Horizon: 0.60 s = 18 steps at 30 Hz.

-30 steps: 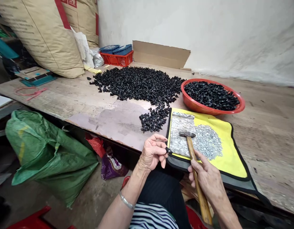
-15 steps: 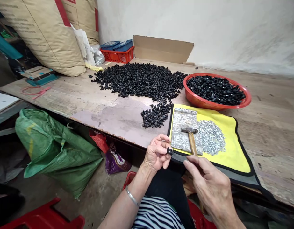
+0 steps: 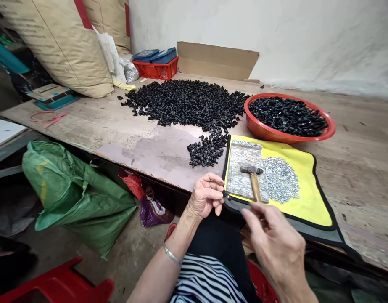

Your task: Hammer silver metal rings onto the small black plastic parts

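Note:
My left hand (image 3: 208, 194) is closed in a pinch on a small black plastic part (image 3: 227, 196), held out at the table's front edge. To its right, my right hand (image 3: 277, 237) is slightly blurred, thumb and forefinger curled close together; anything between them is too small to make out. Just beyond its fingertips a hammer (image 3: 254, 181) with a wooden handle lies on a worn grey slab (image 3: 244, 153); the hand hides the handle's lower end. Beside the slab, a heap of tiny silver metal pieces (image 3: 281, 180) is spread on a yellow cloth (image 3: 310, 202) with black edging.
A large pile of black parts (image 3: 187, 103) covers the table's middle. More fill a red basin (image 3: 331, 126) at the right. Behind stand a red basket (image 3: 157, 70) and big paper sacks (image 3: 64, 46). A green sack (image 3: 77, 193) and red stool (image 3: 61, 282) are below left.
The black part in my left hand has turned and shifted slightly right. My right hand's fingers have moved a little, now blurred. The whole view has shifted slightly.

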### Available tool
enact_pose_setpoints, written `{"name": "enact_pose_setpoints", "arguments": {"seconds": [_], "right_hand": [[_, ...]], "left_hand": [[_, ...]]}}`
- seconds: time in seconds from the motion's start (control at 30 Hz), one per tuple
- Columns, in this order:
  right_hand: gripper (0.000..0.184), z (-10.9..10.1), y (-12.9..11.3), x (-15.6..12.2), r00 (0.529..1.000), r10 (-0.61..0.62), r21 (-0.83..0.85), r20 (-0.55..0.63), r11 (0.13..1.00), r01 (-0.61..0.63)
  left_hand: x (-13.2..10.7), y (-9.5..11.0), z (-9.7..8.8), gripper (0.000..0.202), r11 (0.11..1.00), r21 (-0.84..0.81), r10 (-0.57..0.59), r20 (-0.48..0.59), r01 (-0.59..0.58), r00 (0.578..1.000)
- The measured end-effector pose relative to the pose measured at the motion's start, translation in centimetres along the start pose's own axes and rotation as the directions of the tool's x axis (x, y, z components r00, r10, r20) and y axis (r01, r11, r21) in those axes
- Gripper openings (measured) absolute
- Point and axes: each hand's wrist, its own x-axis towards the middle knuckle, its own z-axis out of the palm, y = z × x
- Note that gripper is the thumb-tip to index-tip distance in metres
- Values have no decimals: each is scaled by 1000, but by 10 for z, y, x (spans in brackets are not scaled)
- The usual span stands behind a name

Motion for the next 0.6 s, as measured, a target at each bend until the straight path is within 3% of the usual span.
{"name": "enact_pose_setpoints", "arguments": {"seconds": [0.03,0.1,0.17,0.2,0.23,0.3,0.37,0.43,0.47,0.5,0.53,0.6], "right_hand": [[31,0,7,1,999,-4,-169,-36,986,-2],[35,1,21,4,999,34,-375,13,927,-27],[28,5,32,10,980,157,-347,118,932,-108],[22,6,35,13,949,265,-254,173,943,-217],[18,8,37,17,893,383,-136,236,923,-360],[17,8,39,25,735,554,72,390,778,-624],[20,5,40,32,602,568,265,561,566,-781],[24,-1,40,34,551,511,408,659,373,-833],[26,-4,40,32,536,494,447,685,296,-844],[27,-8,41,29,535,494,462,686,273,-844],[29,-11,42,24,560,506,456,656,325,-828],[31,-16,44,10,691,494,408,528,565,-717]], "left_hand": [[2,2,0,27,996,90,6,-50,-2,999],[5,3,1,28,960,280,29,-157,16,987],[9,1,3,26,899,433,57,-246,57,967],[10,-1,5,24,868,490,68,-280,81,958],[11,-3,6,22,840,533,78,-305,103,949],[12,-7,8,18,804,582,96,-335,126,937],[12,-9,10,18,797,588,101,-352,136,931],[11,-9,10,17,805,576,98,-366,142,926],[11,-10,10,17,807,573,99,-371,143,923],[10,-10,9,17,805,575,103,-373,143,922],[10,-11,9,16,800,584,109,-372,140,922],[9,-13,8,15,782,610,132,-362,128,923]]}}
